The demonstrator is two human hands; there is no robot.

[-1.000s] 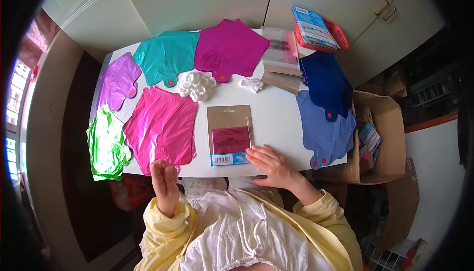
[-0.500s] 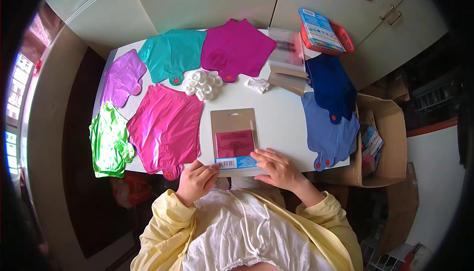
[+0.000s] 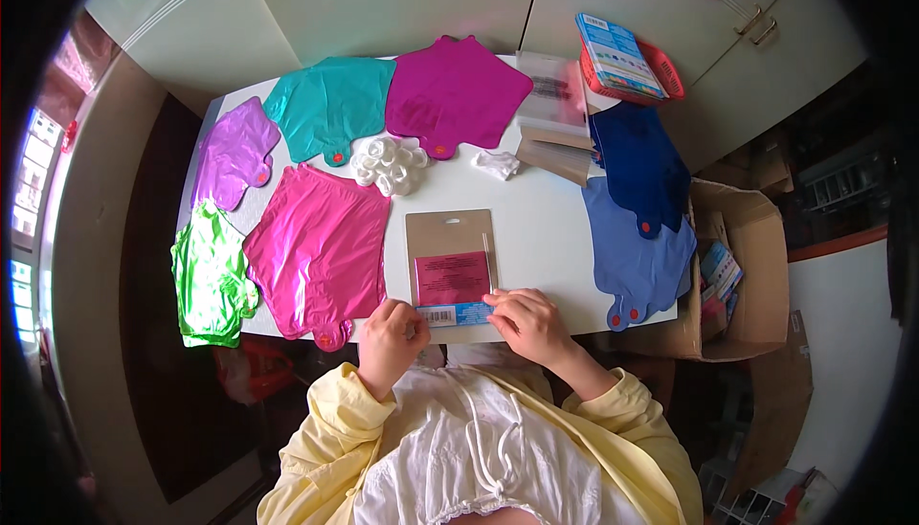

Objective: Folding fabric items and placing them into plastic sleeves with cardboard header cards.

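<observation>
Two hands are working the near edge of one flat packet [image 3: 451, 268]: a brown card sleeve with a dark pink sheet showing through its front and a blue strip along the bottom. It is lying flat on the white table [image 3: 536, 228], right at the near edge in front of the person, presumably so both hands can reach its bottom edge. The left hand [image 3: 391, 338] is curling over the packet's lower left corner, fingers bent and closed against it. The right hand [image 3: 525, 322] is pressing fingertips together on the lower right corner, apparently pinching the edge; whether the packet is truly clamped or only pinned down I cannot tell.

Outward from there, flattened foil balloons are lying spread singly, probably to keep colours apart: a hot pink one [image 3: 321, 252] just left of the packet, green [image 3: 211, 276] and lilac [image 3: 233, 152] further left, teal [image 3: 330, 107] and magenta [image 3: 455, 94] at the far side, two blue ones [image 3: 639, 209] hanging over the right edge. A white ribbon bundle [image 3: 388, 165] is sitting mid-table.

Against a second ago, the left hand was raised off the table, open; now it is resting on the packet. The right hand is staying at its corner.
</observation>
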